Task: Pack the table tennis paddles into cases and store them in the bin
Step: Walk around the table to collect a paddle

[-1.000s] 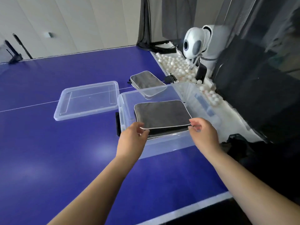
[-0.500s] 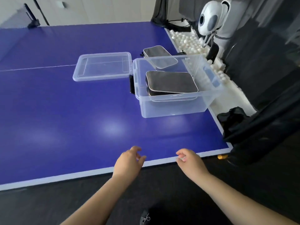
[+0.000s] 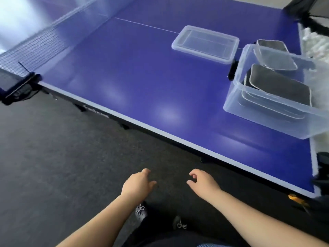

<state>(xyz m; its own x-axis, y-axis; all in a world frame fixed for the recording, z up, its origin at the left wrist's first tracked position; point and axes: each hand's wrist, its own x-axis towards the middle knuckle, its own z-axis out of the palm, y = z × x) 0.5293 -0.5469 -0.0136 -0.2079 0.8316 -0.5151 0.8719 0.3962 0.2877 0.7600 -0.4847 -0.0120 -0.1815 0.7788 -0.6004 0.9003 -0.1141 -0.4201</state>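
Note:
A clear plastic bin (image 3: 236,104) stands on the blue table near its right end. Inside it lies a grey paddle case (image 3: 279,86) with pale piping. A second grey case (image 3: 272,44) rests on the table behind the bin, partly seen through its wall. The bin's clear lid (image 3: 205,44) lies flat on the table to the left of the bin. My left hand (image 3: 136,184) and my right hand (image 3: 203,180) hang over the dark floor, well short of the table's near edge. Both are empty with fingers loosely apart.
The blue table (image 3: 142,77) has a white-edged near rim running diagonally. Its net (image 3: 32,49) and clamp post (image 3: 23,81) are at the left. A small black object (image 3: 232,70) sits beside the bin's left wall. My shoes (image 3: 141,210) show on the dark carpet.
My hands let go of the case in the bin and drew back off the table. The view swung left and down, so the bin now sits at the far right.

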